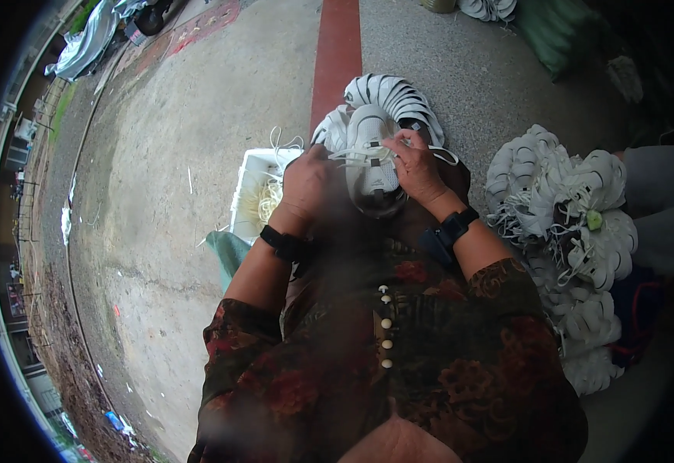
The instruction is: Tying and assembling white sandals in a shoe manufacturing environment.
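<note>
A white and grey shoe upper (368, 127) lies over my lap, its toe pointing away from me. A pale shoelace (364, 154) runs crosswise through its eyelets. At the upper's left side my left hand (304, 183) is closed, with the lace leading into its fingers. My right hand (420, 171) pinches the lace at the right side, thumb and forefinger together; a loose loop shows beyond its knuckles. Just past the toe, a curved row of nested white shoe uppers (395, 94) fans out.
Left of my lap stands a white foam box (238, 202) holding pale laces (266, 202). Bundles of white uppers (533, 174) are piled at right, beside a person's grey-clad leg (661, 181). A green sack (557, 35) sits at the far right on the concrete floor (175, 154).
</note>
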{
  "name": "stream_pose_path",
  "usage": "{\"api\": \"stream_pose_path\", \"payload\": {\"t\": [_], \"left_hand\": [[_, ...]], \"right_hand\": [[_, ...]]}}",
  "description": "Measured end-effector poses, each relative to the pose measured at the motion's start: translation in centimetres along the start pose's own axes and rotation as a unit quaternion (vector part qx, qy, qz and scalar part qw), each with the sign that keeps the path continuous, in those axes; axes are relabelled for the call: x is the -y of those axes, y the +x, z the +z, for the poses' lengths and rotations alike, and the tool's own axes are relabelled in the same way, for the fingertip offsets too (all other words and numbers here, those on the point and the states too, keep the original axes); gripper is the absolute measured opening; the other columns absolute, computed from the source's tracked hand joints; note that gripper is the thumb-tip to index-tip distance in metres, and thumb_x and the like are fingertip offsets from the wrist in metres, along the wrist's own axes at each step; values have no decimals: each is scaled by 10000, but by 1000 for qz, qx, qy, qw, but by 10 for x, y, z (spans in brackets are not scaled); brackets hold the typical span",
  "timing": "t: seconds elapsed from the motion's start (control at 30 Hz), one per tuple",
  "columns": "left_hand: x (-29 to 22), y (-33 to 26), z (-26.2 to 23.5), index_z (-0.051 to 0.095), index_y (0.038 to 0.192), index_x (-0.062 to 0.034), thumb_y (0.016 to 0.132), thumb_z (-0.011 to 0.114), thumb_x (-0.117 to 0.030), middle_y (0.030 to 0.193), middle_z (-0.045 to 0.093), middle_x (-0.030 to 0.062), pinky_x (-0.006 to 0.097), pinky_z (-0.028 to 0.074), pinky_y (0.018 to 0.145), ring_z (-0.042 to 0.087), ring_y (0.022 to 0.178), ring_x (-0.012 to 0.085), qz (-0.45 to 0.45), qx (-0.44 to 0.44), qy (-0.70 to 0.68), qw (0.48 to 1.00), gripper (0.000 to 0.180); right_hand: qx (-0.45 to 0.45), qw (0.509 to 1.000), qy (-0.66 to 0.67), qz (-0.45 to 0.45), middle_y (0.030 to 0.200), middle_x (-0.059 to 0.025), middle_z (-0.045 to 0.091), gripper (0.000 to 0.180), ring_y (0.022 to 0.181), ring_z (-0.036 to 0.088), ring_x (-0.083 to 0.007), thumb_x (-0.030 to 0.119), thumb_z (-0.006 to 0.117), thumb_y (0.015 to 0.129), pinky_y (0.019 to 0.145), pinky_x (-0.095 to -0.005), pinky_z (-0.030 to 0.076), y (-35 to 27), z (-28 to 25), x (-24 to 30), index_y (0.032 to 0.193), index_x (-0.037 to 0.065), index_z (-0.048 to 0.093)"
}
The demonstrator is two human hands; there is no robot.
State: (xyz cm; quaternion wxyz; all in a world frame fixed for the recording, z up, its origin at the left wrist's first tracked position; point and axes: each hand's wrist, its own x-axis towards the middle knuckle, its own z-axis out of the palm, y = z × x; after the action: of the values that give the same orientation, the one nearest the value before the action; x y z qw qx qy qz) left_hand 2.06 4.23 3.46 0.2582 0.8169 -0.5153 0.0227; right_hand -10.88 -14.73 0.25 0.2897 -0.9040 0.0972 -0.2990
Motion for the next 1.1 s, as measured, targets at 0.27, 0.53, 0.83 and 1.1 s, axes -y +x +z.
{"api": "stream_pose_path", "payload": {"t": [0.27, 0.53, 0.83, 1.1], "left_hand": [[6, 5, 37, 648, 794, -17, 799, 605, -95, 898, 625, 81, 292, 487, 707, 616, 797, 188, -87, -77, -335, 935, 89], [-31, 36, 38, 537, 842, -48, 896, 509, -153, 836, 578, 52, 237, 458, 626, 545, 710, 119, -302, 16, -764, 570, 121], [57, -22, -26, 404, 725, -150, 944, 465, -185, 623, 340, -55, 175, 252, 428, 309, 513, 36, -342, -98, -690, 631, 230], [155, -169, -70, 517, 786, -102, 903, 516, -159, 661, 490, -15, 188, 280, 410, 391, 512, 44, -494, -201, -436, 724, 130]], "right_hand": [[113, 974, -163, -112, 1069, -220, 528, 132, 957, 544, -368, -12, 530, 714, 822, -423, 452, 25, -1, -3, 832, 23, 576], [168, 978, -122, 9, 633, -169, 574, 20, 651, 600, -387, 27, 520, 758, 570, -458, 487, 11, -2, -2, 765, 43, 510], [73, 957, -282, 11, 641, -182, 554, 43, 649, 585, -377, 13, 527, 738, 572, -450, 452, -45, -108, -69, 743, 47, 503], [198, 913, -271, 232, 746, -226, 569, 108, 760, 574, -416, 110, 548, 783, 642, -501, 437, -98, -171, -121, 809, 6, 535]]}}
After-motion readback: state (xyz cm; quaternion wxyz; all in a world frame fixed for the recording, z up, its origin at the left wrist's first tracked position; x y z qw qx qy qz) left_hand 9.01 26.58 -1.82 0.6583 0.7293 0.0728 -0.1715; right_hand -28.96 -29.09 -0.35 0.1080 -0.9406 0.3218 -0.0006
